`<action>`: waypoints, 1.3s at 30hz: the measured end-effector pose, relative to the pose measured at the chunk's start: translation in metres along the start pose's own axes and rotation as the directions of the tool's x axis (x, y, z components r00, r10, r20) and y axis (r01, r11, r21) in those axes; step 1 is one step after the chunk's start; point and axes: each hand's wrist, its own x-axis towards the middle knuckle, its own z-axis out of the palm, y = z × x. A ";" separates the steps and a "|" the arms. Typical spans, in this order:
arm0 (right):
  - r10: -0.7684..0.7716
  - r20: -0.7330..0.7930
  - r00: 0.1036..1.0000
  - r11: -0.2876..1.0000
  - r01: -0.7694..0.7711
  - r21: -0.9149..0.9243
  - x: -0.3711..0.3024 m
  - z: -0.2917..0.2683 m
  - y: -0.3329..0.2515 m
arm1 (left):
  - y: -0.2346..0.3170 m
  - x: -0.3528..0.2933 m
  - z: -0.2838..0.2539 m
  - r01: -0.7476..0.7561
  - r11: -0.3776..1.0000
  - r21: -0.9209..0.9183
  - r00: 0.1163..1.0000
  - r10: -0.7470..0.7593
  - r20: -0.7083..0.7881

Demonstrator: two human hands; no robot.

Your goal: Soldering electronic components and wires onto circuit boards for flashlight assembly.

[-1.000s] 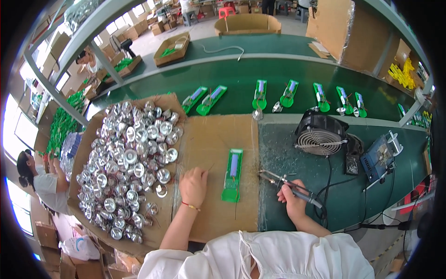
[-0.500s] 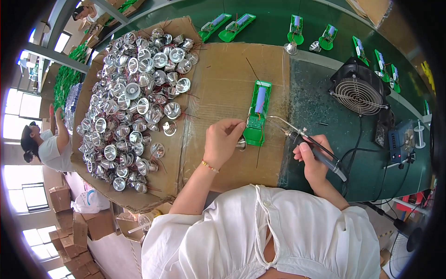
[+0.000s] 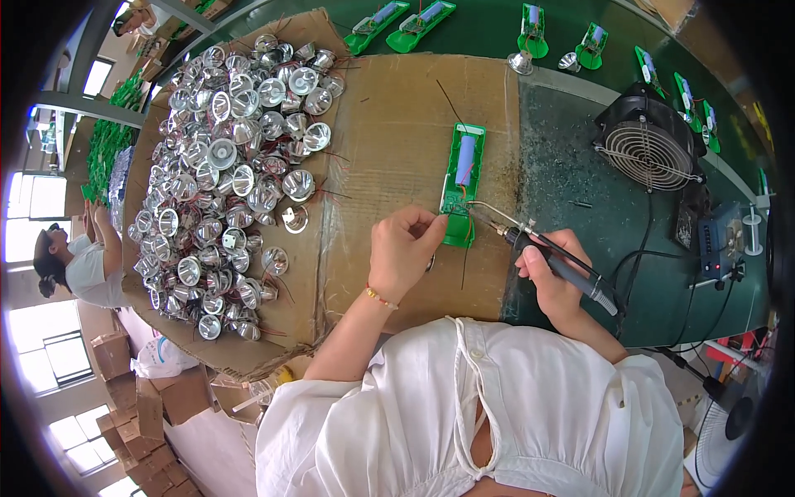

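Note:
A green plastic housing point(image 3: 456, 235) lies lengthwise on the cardboard, with a blue-violet battery cell point(image 3: 465, 161) and a small green circuit board point(image 3: 454, 204) in it. Thin dark wires stick out past both ends. My left hand point(image 3: 401, 248) is closed in a pinch at the housing's left edge, beside the board; whatever its fingertips hold is hidden. Below that hand, only a sliver of a silvery reflector point(image 3: 431, 262) shows. My right hand point(image 3: 553, 273) grips a soldering iron point(image 3: 571, 277) with a curved metal feed tube, its tip end at the board's right side.
A cardboard box point(image 3: 302, 327) heaped with silvery reflectors stands on the left. Several green housings with cells line the far side, including one housing point(image 3: 590, 48). A black fan point(image 3: 646, 153) and a blue soldering station point(image 3: 710, 248) with cables sit right. Another person point(image 3: 83, 257) works far left.
The iron's tip has moved left, closer to the circuit board. My left hand stays pinched by the housing and now covers more of the reflector. The whole view has shifted slightly.

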 end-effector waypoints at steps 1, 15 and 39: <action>0.003 -0.003 1.000 1.000 -0.003 0.010 0.000 0.001 -0.001 | 0.000 0.000 0.000 -0.004 1.000 0.011 1.000 0.004 0.008; 0.037 -0.007 0.999 0.998 -0.037 0.048 -0.001 -0.001 -0.001 | -0.006 -0.001 0.003 -0.145 0.983 0.108 0.987 0.152 -0.053; 0.092 0.000 0.996 0.992 -0.092 0.082 -0.002 -0.001 -0.003 | -0.004 0.001 0.001 -0.355 0.888 0.291 0.923 0.382 -0.041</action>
